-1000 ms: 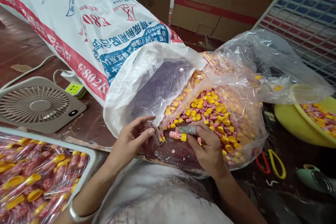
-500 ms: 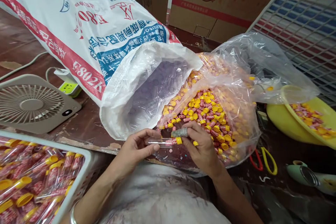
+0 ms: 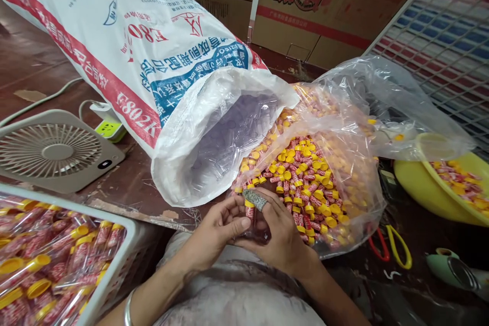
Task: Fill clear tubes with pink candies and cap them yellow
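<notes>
Between my hands stands a small clear tube point(image 3: 250, 212) with a yellow cap and a red-and-white patterned inside, roughly upright. My left hand point(image 3: 223, 226) pinches it from the left, thumb on its side. My right hand point(image 3: 280, 229) closes round it from the right and below, hiding the lower end. A grey speckled wrap point(image 3: 255, 199) covers one right finger, which lies at the cap. Just beyond, a clear plastic bag point(image 3: 359, 173) holds many red-patterned pieces with yellow caps point(image 3: 305, 178). Beside it, a white woven sack point(image 3: 179, 183) gapes, with clear tubes point(image 3: 225, 147) inside.
A white basket point(image 3: 132, 229) of filled yellow-capped tubes stands at lower left. Behind it are a fan point(image 3: 57, 150) and a power strip point(image 3: 110, 130). On the right are a yellow bowl point(image 3: 416, 193) and red-and-yellow-handled scissors point(image 3: 399, 247). Cardboard boxes point(image 3: 344, 20) line the back.
The tube has turned from lying flat to roughly upright, cap up. My right hand has come in closer to my left, its wrapped finger now at the cap. The view has shifted slightly.
</notes>
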`<state>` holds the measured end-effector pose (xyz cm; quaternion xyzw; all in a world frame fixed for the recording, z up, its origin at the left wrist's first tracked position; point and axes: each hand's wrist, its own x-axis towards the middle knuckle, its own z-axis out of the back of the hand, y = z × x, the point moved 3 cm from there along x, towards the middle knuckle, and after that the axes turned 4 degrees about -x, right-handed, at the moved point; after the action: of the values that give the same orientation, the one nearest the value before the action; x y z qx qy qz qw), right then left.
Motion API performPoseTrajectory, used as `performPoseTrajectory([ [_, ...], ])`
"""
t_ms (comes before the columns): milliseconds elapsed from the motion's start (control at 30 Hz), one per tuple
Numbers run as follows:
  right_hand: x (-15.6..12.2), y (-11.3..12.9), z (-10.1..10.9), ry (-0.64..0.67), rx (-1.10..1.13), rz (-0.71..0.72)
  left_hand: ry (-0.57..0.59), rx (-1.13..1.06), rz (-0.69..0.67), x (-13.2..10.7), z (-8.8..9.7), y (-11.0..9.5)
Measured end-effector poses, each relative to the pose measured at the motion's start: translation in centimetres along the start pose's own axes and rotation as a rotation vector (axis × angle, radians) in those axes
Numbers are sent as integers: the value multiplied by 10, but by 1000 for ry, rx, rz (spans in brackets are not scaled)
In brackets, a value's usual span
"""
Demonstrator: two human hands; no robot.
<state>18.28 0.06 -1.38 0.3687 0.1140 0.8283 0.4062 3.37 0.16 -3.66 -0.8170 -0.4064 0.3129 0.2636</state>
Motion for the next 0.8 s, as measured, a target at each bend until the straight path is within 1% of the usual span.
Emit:
performPoseTrajectory([
  [67, -3, 2, -8, -93, -79, 17, -12, -24, 13, 2, -2, 5],
  [100, -3, 2, -11, -122, -102, 29, -16, -22, 28, 3, -2, 7],
  [133, -2, 3, -12, -124, -108, 40, -16, -10, 51, 4, -2, 8],
  [200, 2, 1, -9, -53, -85, 48, -2, 79, 91, 8, -1, 6],
  [233, 5, -2, -5, 12, -68, 38, -3, 192, 83, 11, 1, 2],
  [267, 7, -7, 1, 74, -56, 16, -24, 368, 37, 14, 4, -6],
  [300, 8, -13, 8, 110, -59, -14, -69, 601, -51, 18, 8, -16],
  [333, 8, -21, 17, 104, -82, -56, -136, 872, -160, 22, 11, -29],
  [400, 5, -40, 33, 20, -191, -166, -269, 1436, -351, 32, 15, -55],
  [433, 1, -48, 38, -8, -260, -215, -304, 1676, -401, 39, 15, -65],
  [467, -3, -54, 39, -1, -322, -249, -309, 1858, -417, 46, 16, -73],
  [500, -6, -59, 38, 47, -366, -262, -282, 1990, -407, 54, 17, -78],
  [533, -10, -60, 33, 123, -386, -255, -235, 2074, -391, 62, 18, -81],
  [600, -14, -57, 19, 271, -386, -204, -141, 2132, -370, 74, 20, -82],
  [667, -14, -50, 7, 352, -390, -163, -93, 2125, -375, 78, 24, -79],
  [700, -13, -47, 3, 368, -395, -156, -95, 2120, -378, 77, 28, -78],
  [733, -11, -45, 0, 364, -402, -161, -126, 2101, -392, 74, 32, -78],
  [800, -8, -45, -3, 333, -408, -175, -207, 2014, -465, 62, 40, -79],
])
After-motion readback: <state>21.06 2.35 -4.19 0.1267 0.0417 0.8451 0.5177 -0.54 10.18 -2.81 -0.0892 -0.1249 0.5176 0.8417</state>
